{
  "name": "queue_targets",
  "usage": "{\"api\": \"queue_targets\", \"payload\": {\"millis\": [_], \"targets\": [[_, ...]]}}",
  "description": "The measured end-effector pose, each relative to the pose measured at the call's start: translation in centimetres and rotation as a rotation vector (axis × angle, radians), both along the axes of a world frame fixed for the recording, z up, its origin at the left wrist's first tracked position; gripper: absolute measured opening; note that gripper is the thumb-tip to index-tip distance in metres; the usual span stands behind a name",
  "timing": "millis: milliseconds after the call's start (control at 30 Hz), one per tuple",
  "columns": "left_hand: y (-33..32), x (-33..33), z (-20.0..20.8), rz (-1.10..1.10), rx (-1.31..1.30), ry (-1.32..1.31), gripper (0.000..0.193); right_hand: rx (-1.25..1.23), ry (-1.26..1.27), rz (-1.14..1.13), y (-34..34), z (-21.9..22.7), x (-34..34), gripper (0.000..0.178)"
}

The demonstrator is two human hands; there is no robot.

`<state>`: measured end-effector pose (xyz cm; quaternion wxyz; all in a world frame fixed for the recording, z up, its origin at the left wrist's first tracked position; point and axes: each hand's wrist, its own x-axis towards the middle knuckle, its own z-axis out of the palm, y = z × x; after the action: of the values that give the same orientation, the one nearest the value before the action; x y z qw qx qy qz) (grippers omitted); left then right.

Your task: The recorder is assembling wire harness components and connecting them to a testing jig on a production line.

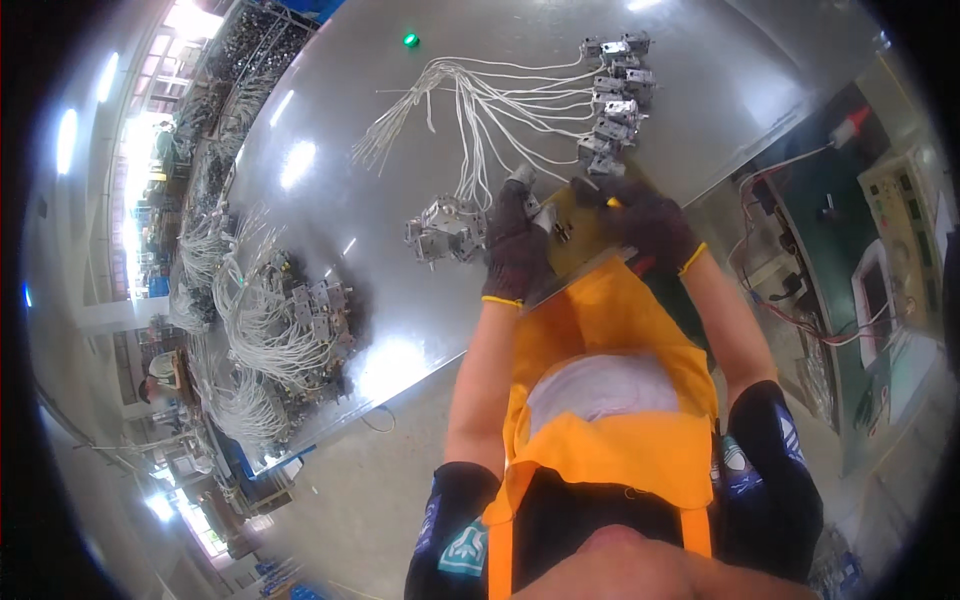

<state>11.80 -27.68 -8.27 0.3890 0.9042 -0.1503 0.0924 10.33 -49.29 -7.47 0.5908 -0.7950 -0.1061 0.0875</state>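
My left hand [515,240], in a dark work glove with a yellow cuff, is closed on a small metal block [540,214] at the table's near edge. A white wire seems to run to that block. My right hand [648,225], gloved alike, is closed just right of it. A small yellow piece [613,202] shows at its fingers, and what it grips is too blurred to name. Beyond my hands, several metal blocks [615,105] stand in a column, white wires [480,95] trailing left from them. More metal blocks [445,230] lie left of my left hand.
A large heap of wired metal blocks [290,320] covers the left side of the shiny metal table [350,130]. A green light spot [411,40] shows at the far side. To the right are a green-topped bench [830,220], a beige control box [905,220] and loose cables [745,210].
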Motion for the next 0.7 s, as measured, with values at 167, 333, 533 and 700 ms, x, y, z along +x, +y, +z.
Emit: {"api": "queue_targets", "payload": {"millis": [167, 333, 533, 700], "targets": [[1.3, -2.1, 1.1, -0.077, -0.612, 0.348, 0.055, -0.124, -0.046, -0.134, -2.1, 0.0, 0.8, 0.037], [-1.5, -3.6, 0.2, -0.091, -0.455, 0.169, 0.049, 0.107, 0.114, -0.047, -2.0, 0.1, -0.1, 0.042], [-1.9, -4.1, -0.5, 0.018, -0.522, 0.144, 0.06, 0.199, 0.106, -0.013, -2.0, 0.4, -0.8, 0.043], [-4.1, -3.7, -1.1, 0.105, -0.117, -0.007, 0.064, -0.129, -0.019, 0.064, -2.8, 2.2, -1.7, 0.043]]}}
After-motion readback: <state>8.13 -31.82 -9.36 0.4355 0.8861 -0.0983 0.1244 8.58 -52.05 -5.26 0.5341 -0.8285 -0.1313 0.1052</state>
